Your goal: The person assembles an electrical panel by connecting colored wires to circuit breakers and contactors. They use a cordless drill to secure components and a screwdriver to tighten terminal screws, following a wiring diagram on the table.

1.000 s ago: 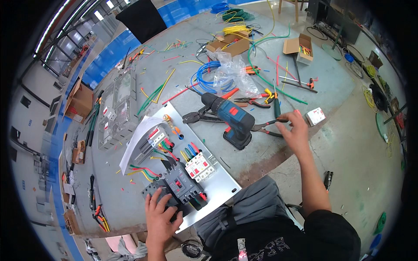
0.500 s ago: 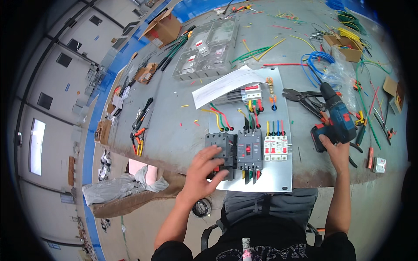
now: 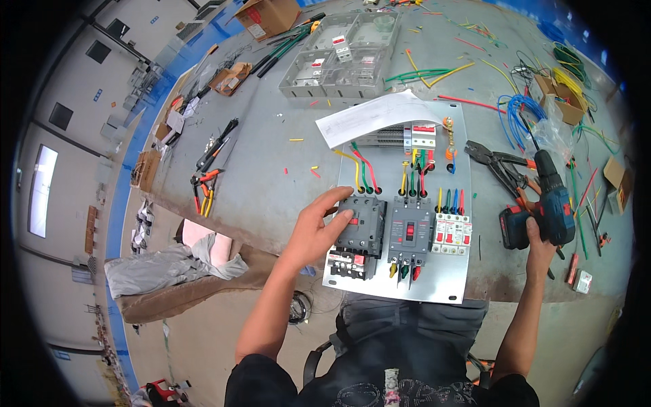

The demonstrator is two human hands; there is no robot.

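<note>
My left hand (image 3: 313,229) lies against the upper left of a dark grey contactor (image 3: 366,222), fingers apart, index finger near its top edge and thumb over its face. A thermal overload relay (image 3: 348,264) sits below the contactor. My right hand (image 3: 540,252) is wrapped round the grip of a blue-and-black cordless drill (image 3: 557,207), its long bit pointing away from me. Between the hands, a moulded-case circuit breaker (image 3: 409,234) and white miniature breakers (image 3: 452,234) sit on a metal mounting plate (image 3: 444,285). Coloured wires rise through holes above them.
A paper sheet (image 3: 376,117) covers part of the plate's far end. Large cutters (image 3: 498,169) lie right of the plate, near blue wire coils (image 3: 522,112). Orange-handled pliers (image 3: 205,191) lie left. A clear compartment box (image 3: 303,83) and a cardboard box (image 3: 268,17) stand farther back.
My left hand has moved from over the contactor's middle to its upper left side, uncovering the relay below. The drill stays in my right hand, and the view has shifted slightly.
</note>
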